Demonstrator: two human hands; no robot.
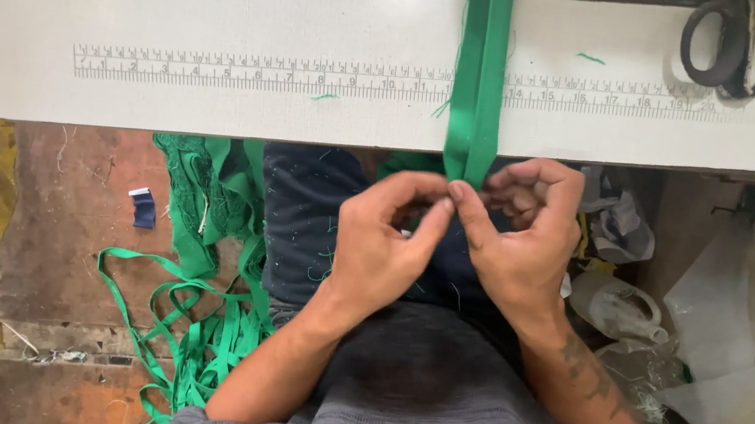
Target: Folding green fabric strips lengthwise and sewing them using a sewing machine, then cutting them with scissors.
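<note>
Two bare hands meet at the near edge of a white worktable (231,0), pinching between them the folded end of a long green fabric strip (480,73) that runs straight back across the tabletop and over the printed ruler scale (252,73) along its front. The left hand (380,245) closes thumb and forefinger on the strip's end just below the table edge, while the right hand (525,232) presses its thumb against the same spot, its other fingers curled in behind. A pair of black-handled scissors (732,44) lies at the far right corner of the table, well apart from the hands. Below the table to the left, a tangle of loose green fabric strips (198,315) spills over the worn reddish floor (69,208), near a small dark-blue scrap of cloth (143,207).
</note>
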